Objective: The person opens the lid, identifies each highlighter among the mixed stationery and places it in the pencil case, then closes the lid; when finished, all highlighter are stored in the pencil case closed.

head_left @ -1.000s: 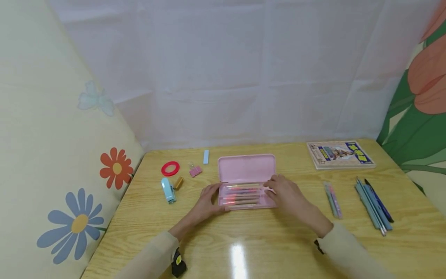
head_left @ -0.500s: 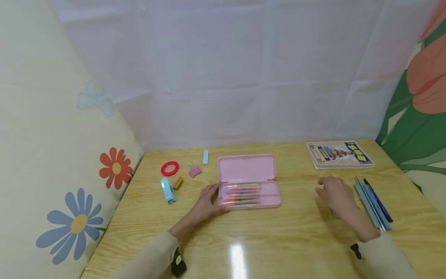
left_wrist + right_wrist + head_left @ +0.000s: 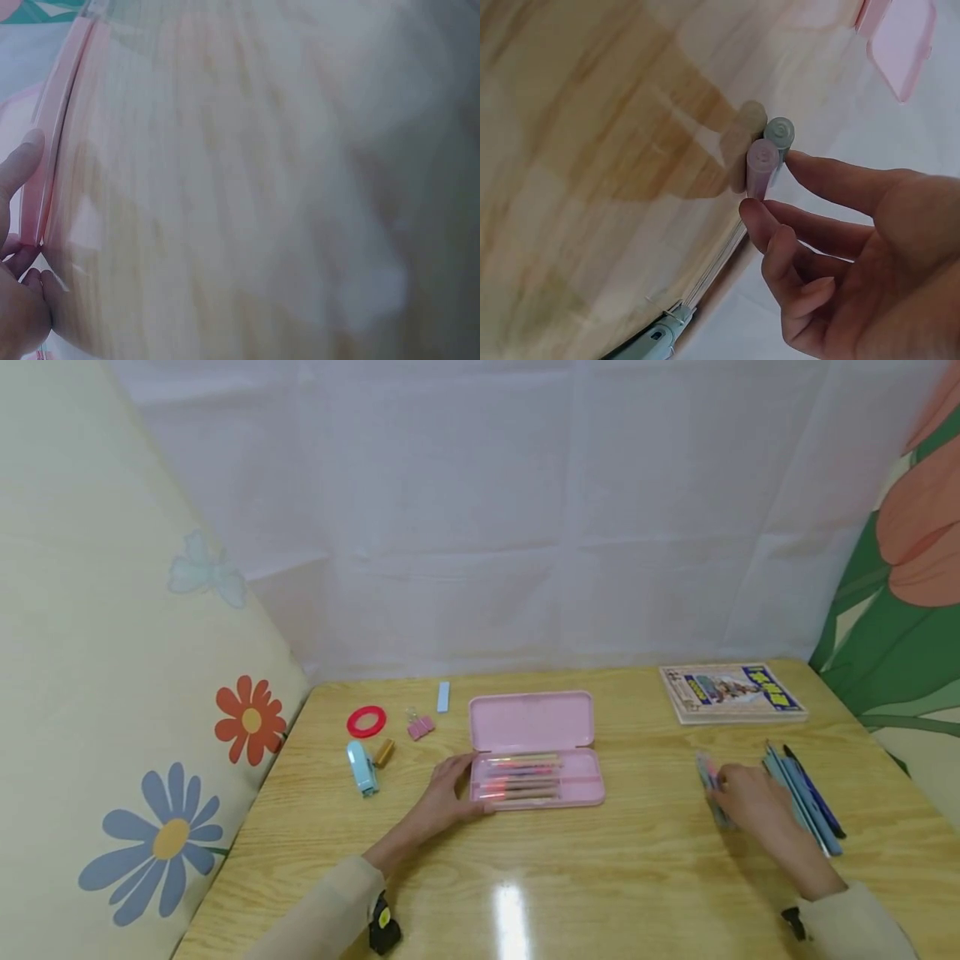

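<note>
Near the right edge of the wooden bench point(image 3: 637, 860), two slim pastel pens point(image 3: 769, 154), one pink, one green, lay side by side; light, stiff and smooth, probably best pinched mid-barrel. The right hand point(image 3: 753, 802) touched them, fingers point(image 3: 832, 180) apart. The left hand point(image 3: 442, 797) rested relaxed against the open pink plastic pencil case point(image 3: 534, 752).

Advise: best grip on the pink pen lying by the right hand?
Pinch the pink pen across its barrel near the capped end, coming from above. It lies flat on the table, pressed against the green pen, so only its top and outer side are free. The right hand touches both.
</note>
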{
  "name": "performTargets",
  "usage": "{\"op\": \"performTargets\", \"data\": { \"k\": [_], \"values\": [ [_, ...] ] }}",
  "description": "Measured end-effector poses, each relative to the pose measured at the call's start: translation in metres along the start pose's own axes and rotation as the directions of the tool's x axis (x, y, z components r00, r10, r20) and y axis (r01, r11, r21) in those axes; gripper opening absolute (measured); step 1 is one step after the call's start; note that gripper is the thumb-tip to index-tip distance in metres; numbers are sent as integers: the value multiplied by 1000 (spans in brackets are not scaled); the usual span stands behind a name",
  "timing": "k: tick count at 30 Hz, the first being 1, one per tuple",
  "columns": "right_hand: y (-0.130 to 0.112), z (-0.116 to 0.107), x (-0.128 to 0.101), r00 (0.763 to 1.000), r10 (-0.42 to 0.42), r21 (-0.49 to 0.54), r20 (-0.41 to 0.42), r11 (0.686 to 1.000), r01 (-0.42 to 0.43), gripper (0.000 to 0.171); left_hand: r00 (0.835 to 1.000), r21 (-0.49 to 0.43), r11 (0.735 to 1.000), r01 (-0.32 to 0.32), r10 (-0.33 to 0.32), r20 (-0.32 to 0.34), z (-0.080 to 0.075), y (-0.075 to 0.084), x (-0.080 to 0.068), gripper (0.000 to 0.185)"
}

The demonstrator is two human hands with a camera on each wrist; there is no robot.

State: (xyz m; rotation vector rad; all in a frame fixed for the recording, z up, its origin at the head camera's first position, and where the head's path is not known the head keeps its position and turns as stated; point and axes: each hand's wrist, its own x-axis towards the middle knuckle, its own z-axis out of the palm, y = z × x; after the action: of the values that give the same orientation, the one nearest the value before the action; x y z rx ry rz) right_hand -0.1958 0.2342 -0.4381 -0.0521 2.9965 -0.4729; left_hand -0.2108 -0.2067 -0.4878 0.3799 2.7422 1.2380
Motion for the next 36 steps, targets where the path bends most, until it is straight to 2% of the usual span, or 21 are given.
{"op": "performTargets", "data": {
  "k": [9, 16, 22, 28, 32, 36],
  "values": [
    [0, 4, -1, 998, -45, 11, -48, 999, 46, 22, 1000, 12, 1000, 6, -6, 9, -1, 0, 1, 91],
    [6, 4, 4, 999, 0, 73, 34, 997, -3, 32, 1000, 3, 1000, 3, -3, 5, -2, 2, 0, 91],
    [15, 1, 10, 996, -14, 147, 85, 989, 1, 33, 999, 0, 999, -33, 33, -17, 0, 1, -1, 89],
    [22, -1, 10, 998, -32, 190, 53, 982, 22, 28, 1000, -5, 1000, -17, 17, -18, 1, -1, 0, 91],
    [20, -3, 6, 999, -39, 173, 5, 984, 38, 18, 1000, -4, 1000, -15, 15, -15, 1, -2, 0, 92],
    [10, -6, 4, 996, -72, 149, -51, 986, 79, 16, 1000, -5, 1000, -10, 10, -13, 1, -1, 0, 92]
  ]
}}
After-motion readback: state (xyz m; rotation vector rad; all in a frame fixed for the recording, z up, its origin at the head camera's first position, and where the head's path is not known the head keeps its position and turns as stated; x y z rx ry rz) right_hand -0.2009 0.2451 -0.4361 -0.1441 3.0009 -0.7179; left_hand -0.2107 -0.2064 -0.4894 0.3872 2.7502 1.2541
